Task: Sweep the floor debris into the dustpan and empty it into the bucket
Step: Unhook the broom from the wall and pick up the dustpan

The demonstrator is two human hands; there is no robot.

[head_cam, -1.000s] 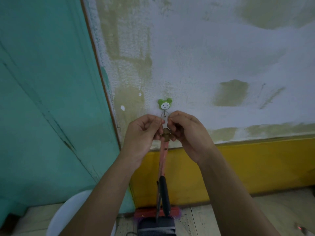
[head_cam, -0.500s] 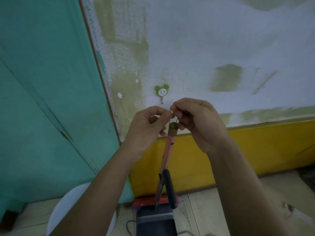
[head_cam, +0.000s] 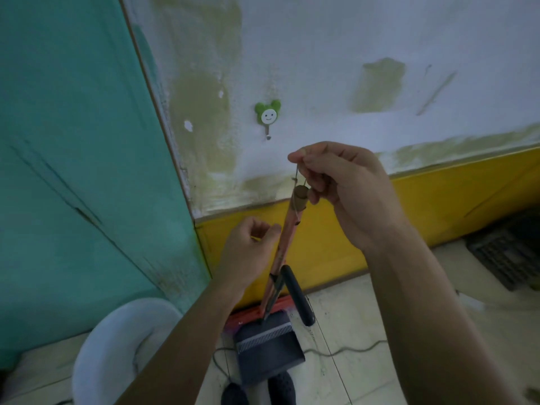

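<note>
Just below the wall hook (head_cam: pixel 267 115), the broom (head_cam: pixel 285 244) hangs by the string loop (head_cam: pixel 296 173) at the top of its pinkish handle. The right hand (head_cam: pixel 342 188) pinches that loop between thumb and fingertips. The hook's metal prong is bare, so the broom appears to be free of the wall. The broom's red head (head_cam: pixel 254 312) sits low by the yellow skirting. The dark dustpan (head_cam: pixel 267 355) is clipped against the lower handle, its tray hanging just above the floor tiles.

The left hand (head_cam: pixel 248 249) is lower down, fingers curled, right beside the handle. Whether it has hold of the handle I cannot tell.

By my reading, the task is only at its opening: the tools are being fetched, and pan and broom are not yet separated. No sweeping shows, no debris pile is clear, and no bucket is in view. Gathering, sweeping and emptying all remain.

Around this, a white chair (head_cam: pixel 117 340) stands at lower left. A thin cable (head_cam: pixel 350 350) trails across the tiles, and dark shoes (head_cam: pixel 280 387) show at the bottom edge.
</note>
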